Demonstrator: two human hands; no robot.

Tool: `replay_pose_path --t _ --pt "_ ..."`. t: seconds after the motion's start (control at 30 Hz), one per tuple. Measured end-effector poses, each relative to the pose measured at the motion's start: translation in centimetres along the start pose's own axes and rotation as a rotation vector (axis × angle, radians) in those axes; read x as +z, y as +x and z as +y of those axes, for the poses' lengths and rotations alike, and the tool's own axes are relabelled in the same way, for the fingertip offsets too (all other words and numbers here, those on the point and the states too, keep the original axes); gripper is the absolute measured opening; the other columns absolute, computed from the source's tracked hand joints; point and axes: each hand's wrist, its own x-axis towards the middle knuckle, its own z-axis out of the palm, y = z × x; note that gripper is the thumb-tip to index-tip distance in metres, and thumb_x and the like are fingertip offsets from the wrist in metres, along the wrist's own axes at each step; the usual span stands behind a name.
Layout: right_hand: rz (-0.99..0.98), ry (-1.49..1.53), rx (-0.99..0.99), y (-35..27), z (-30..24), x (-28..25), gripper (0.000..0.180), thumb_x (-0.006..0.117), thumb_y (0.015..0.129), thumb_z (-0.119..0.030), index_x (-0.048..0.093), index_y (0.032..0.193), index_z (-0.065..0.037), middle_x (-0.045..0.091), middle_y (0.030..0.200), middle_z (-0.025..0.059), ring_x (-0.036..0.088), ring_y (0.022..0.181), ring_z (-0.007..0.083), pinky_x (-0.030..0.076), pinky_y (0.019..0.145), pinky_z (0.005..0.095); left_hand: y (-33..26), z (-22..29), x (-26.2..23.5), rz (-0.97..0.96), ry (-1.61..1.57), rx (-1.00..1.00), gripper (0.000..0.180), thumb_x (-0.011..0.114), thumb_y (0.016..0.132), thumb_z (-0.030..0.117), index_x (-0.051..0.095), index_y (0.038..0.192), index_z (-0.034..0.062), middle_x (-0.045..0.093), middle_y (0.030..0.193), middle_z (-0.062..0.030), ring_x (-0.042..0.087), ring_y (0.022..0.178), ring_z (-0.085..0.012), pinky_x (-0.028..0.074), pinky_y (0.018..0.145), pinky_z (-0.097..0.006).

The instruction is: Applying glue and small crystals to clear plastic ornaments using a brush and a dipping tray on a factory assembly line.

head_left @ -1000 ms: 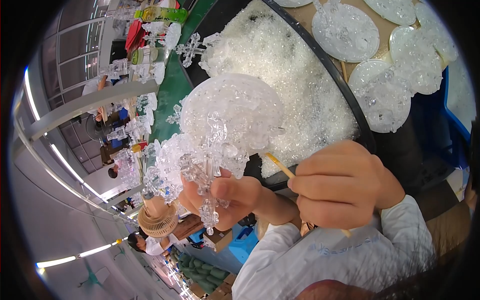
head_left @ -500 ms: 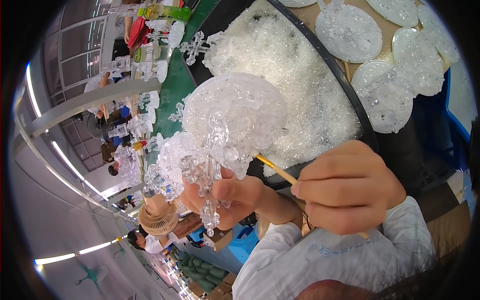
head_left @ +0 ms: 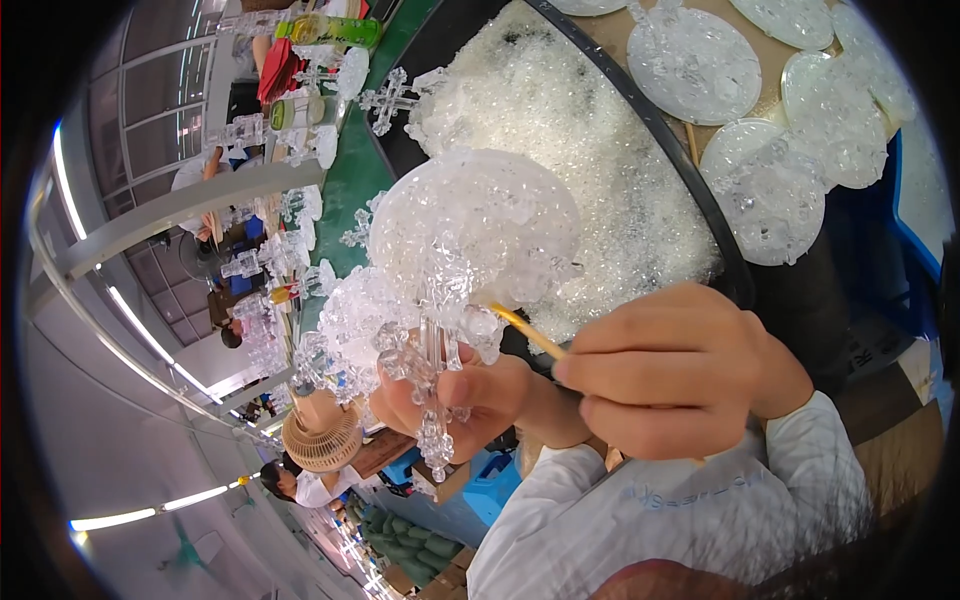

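Note:
My left hand (head_left: 485, 395) is closed around the narrow cross-shaped part of a transparent ornament (head_left: 470, 220). Its round, frosted-looking base is tipped up, away from me. In my right hand (head_left: 675, 370) a thin wooden-handled brush (head_left: 528, 332) is pinched, its golden tip at the ornament just under the base. I cannot make out whether the tip touches. Beneath and beyond the ornament lies a heap of sparkling white flakes (head_left: 620, 220) in a black tray (head_left: 668, 130).
Several similar round-based ornaments (head_left: 695, 65) rest on a brown board at the far right, beside a blue bin (head_left: 910, 225). More transparent crosses (head_left: 388, 100) line the green table (head_left: 345, 200) at left, with a green-labelled bottle (head_left: 330, 30). Other people work farther off near a fan (head_left: 320, 435).
The brush tip has moved a little left and up along the ornament, with my right hand shifting left. My left hand and the ornament have moved slightly right and down.

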Motion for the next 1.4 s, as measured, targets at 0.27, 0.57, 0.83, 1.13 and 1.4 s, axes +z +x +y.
replay_pose_path --t 0.27,0.57,0.83,1.13,1.4 --pt "-0.067 0.052 0.043 0.1 -0.2 0.3 0.02 0.075 0.067 -0.004 0.06 0.081 -0.003 0.067 0.086 0.0116 0.068 0.07 0.0266 0.055 0.051 0.0313 -0.2 0.1 0.1 0.087 -0.05 -0.104 0.045 0.058 0.099 0.032 0.054 0.115 -0.0099 0.05 0.109 -0.0289 0.049 0.05 -0.0182 0.04 0.038 -0.027" --pt "0.147 0.038 0.021 -0.4 0.1 0.4 0.023 0.077 0.065 -0.006 0.061 0.081 -0.003 0.068 0.085 0.0116 0.069 0.069 0.0261 0.051 0.048 0.0292 -0.5 0.0 0.3 0.074 -0.073 -0.069 0.045 0.056 0.1 0.031 0.053 0.116 -0.0109 0.05 0.105 -0.0273 0.046 0.049 -0.0176 0.038 0.039 -0.028" --pt "-0.04 0.115 -0.005 -0.5 0.2 -0.3 0.019 0.076 0.067 -0.004 0.061 0.077 -0.002 0.067 0.078 0.012 0.066 0.061 0.0249 0.049 0.044 0.0282 0.1 -0.3 0.3 0.054 -0.073 -0.067 0.048 0.053 0.101 0.031 0.051 0.118 -0.014 0.051 0.083 -0.0191 0.042 0.05 -0.0154 0.033 0.041 -0.027" --pt "0.172 0.124 -0.102 -0.8 0.1 0.1 0.012 0.07 0.073 0.0 0.059 0.075 0.0 0.066 0.076 0.0143 0.063 0.053 0.0193 0.048 0.04 0.0257 2.0 1.5 1.7 0.101 -0.031 -0.343 0.04 0.05 0.103 0.023 0.055 0.124 -0.0108 0.054 0.071 -0.0086 0.045 0.054 -0.0102 0.036 0.052 -0.025" --pt "0.005 0.165 -0.116 -1.0 0.1 1.0 0.015 0.071 0.07 0.0 0.058 0.077 0.0 0.066 0.082 0.0157 0.063 0.054 0.0198 0.052 0.043 0.0264 2.1 1.0 1.8 0.075 -0.084 -0.542 0.04 0.055 0.1 0.022 0.048 0.126 -0.0077 0.055 0.076 -0.009 0.043 0.052 -0.0091 0.028 0.046 -0.022"
